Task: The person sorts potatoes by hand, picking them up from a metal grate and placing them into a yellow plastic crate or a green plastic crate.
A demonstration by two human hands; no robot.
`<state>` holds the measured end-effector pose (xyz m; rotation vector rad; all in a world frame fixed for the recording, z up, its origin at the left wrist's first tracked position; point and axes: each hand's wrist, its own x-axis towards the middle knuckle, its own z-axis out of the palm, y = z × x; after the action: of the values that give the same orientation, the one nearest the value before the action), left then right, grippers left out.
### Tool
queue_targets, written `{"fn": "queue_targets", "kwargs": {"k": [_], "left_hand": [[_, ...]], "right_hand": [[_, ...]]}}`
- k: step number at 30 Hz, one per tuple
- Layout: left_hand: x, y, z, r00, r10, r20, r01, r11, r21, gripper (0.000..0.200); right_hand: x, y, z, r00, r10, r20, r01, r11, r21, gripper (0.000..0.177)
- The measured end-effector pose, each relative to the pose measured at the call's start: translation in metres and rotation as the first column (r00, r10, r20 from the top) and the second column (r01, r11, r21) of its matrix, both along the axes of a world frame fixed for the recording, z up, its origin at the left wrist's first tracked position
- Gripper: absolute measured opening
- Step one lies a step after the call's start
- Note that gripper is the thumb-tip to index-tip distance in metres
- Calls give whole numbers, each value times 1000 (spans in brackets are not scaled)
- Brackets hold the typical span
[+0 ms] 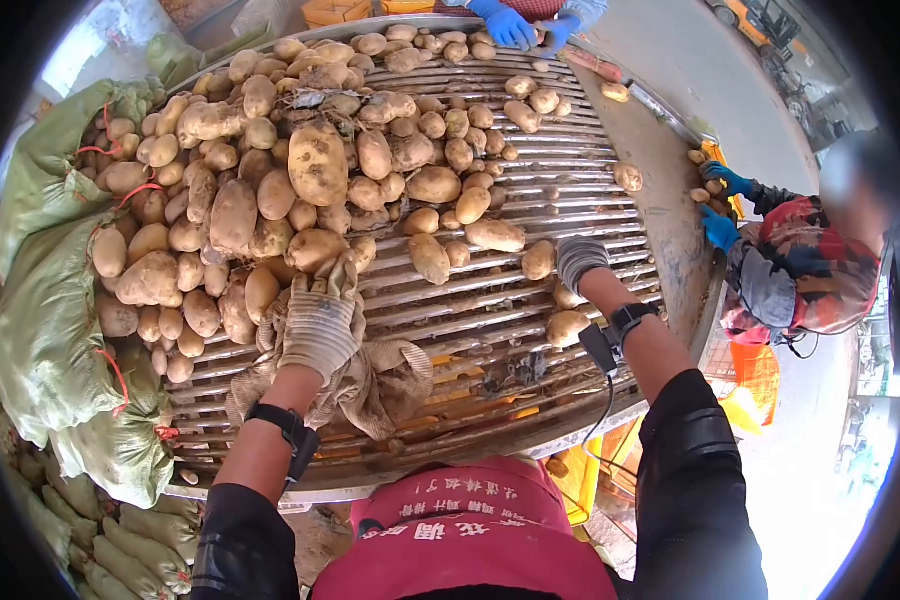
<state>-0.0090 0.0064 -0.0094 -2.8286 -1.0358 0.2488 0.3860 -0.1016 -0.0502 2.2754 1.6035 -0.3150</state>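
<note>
Slats (610, 205) of metal run across the desk (675, 215), with dirt and bits of debris on them. Over these, the left hand (322, 318), in a pale knitted glove, lies at the lower edge of the potato pile (235, 200), its fingers spread and slightly bent against a potato (315, 250); whether it grips that potato cannot be told. The right hand (582, 262), in a greyish glove, is over the slats well apart from the left, its fingers curled and partly hidden, so its grip cannot be told. Just beside it on the left is a potato (539, 260), and nearer the wearer, beside the forearm, is another (568, 328). A crumpled cloth (385, 385) lies under and beside the left hand. The pile fills the far left of the desk and thins out towards the right, where single potatoes rest on the slats. Green sacks (55, 330) lean along the left edge, tied with red string (115, 380), and more sacks (135, 555) lie below them. At the far edge are the blue gloves (510, 25) of one person; at the right edge, another person (810, 250) in blue gloves reaches towards a yellow bag (720, 165) and a few potatoes.
</note>
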Motion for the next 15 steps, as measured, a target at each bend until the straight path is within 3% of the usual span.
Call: {"fn": "queue_targets", "kwargs": {"k": [3, 6, 8, 9, 10, 11, 12, 15], "left_hand": [[-1, 1, -4, 999, -14, 52, 13, 1000, 19, 78], [1, 0, 0, 1000, -9, -19, 10, 1000, 25, 76], [3, -2, 4, 999, -33, -2, 33, 999, 41, 76], [4, -3, 8, 999, -32, 10, 32, 999, 19, 76], [4, -2, 12, 999, -27, 21, 27, 1000, 0, 76], [3, -2, 7, 1000, -21, 21, 21, 999, 29, 76], [3, -2, 4, 999, -33, 19, 32, 999, 31, 76], [3, 0, 1, 997, -31, 70, 29, 999, 31, 69]], "right_hand": [[19, -5, 2, 999, -49, 2, 48, 992, 118, 18], [12, -1, 24, 946, -222, -238, 294, 896, 333, 19], [-30, 5, 32, 886, -28, -462, 275, 836, 475, 14], [-53, 21, 27, 825, -16, -565, 309, 850, 427, 26], [-79, 33, 16, 876, 95, -472, 179, 846, 502, 33], [-114, 47, 45, 835, 2, -551, 237, 901, 363, 39], [-132, 58, 51, 822, 78, -564, 183, 902, 391, 41], [-170, 84, 51, 846, -126, -519, 202, 975, 93, 61]]}}
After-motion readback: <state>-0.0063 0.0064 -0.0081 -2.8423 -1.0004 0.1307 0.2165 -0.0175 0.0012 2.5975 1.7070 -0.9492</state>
